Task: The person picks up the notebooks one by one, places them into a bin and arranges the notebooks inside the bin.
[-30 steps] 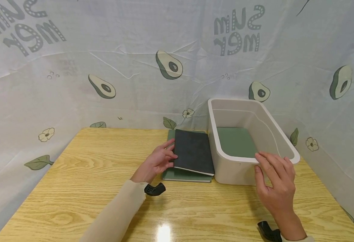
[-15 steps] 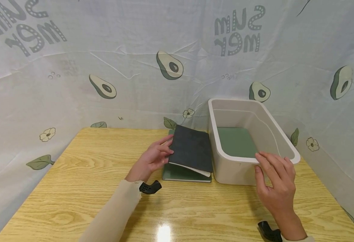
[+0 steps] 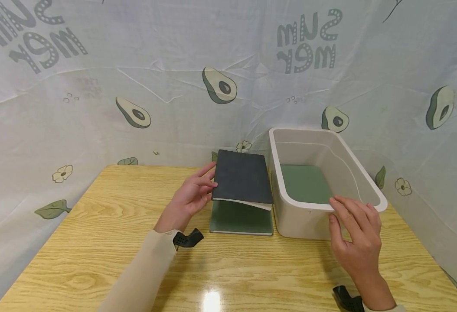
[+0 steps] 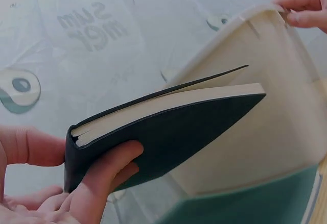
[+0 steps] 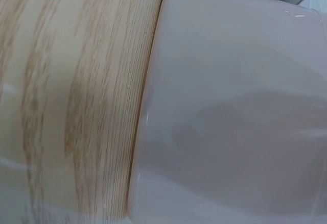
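Left grip [image 3: 189,196] holds the black notebook [image 3: 242,177] by its left, spine edge.

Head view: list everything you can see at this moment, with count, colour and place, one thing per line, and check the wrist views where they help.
Black book: one, black with pale pages, held raised over the green book
Green book: one, green with a pale edge, on the table left of the bin
Bin: one, off-white, on the table's right side
Flat panel or book: one, green, on the bin's floor
Table: one, yellowish wood grain, under everything
Cloth: pale, avocado print, behind the table
Wrist pieces: two, black, one at each wrist
Sleeves: two, cream, right one barely in frame
Left hand: one, bare, pinching the black book's spine side
Right hand: one, bare, at the bin's near rim
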Demonstrator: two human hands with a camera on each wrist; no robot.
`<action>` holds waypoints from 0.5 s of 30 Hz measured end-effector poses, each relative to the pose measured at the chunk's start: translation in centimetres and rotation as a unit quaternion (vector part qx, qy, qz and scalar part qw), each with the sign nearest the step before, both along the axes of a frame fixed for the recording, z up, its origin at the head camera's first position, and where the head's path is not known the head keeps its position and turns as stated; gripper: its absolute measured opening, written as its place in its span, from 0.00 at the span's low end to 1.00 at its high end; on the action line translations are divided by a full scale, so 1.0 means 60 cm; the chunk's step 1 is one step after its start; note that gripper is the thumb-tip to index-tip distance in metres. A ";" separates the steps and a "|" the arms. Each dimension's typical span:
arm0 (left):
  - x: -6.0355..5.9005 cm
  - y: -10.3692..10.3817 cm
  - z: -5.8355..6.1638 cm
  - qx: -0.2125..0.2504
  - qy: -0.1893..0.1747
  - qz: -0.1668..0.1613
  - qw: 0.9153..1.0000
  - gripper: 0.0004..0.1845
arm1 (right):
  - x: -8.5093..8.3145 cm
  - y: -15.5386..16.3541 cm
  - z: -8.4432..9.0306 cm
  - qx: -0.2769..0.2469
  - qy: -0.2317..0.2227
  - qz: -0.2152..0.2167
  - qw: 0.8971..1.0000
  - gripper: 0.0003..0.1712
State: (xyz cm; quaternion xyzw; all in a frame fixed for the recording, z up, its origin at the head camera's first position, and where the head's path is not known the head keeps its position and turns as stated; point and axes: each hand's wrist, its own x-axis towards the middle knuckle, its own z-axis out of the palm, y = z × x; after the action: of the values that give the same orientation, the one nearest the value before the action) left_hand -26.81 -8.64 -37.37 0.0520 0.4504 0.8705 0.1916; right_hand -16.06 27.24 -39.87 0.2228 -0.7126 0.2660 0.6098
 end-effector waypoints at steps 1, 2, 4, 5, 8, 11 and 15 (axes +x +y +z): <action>0.001 0.000 0.004 0.004 -0.001 0.004 1.000 0.45 | 0.000 0.000 0.000 0.000 0.000 0.000 1.000 0.22; 0.002 0.000 0.008 0.008 -0.002 0.007 1.000 0.45 | 0.000 0.000 0.000 -0.001 0.001 0.001 1.000 0.22; 0.004 -0.001 0.016 0.011 -0.007 0.013 1.000 0.44 | -0.001 -0.001 -0.001 0.000 0.002 0.002 1.000 0.22; 0.004 -0.002 0.020 0.015 -0.009 0.014 1.000 0.44 | -0.001 -0.001 0.000 -0.001 0.003 0.003 1.000 0.22; 0.005 -0.004 0.031 0.027 -0.013 0.021 0.999 0.43 | -0.001 -0.001 0.000 -0.001 0.002 0.005 1.000 0.22; 0.005 -0.006 0.042 0.040 -0.011 0.024 0.999 0.43 | 0.000 -0.001 0.000 -0.001 -0.001 0.004 1.000 0.22; 0.004 -0.008 0.057 0.050 -0.008 0.029 0.998 0.43 | 0.000 -0.001 -0.001 0.000 -0.003 0.002 1.000 0.22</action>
State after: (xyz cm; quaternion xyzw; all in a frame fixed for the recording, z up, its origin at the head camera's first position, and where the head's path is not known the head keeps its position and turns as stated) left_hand -26.57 -9.11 -33.96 0.0412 0.4057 0.8977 0.1669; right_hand -16.06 27.19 -39.91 0.2237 -0.7138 0.2677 0.6073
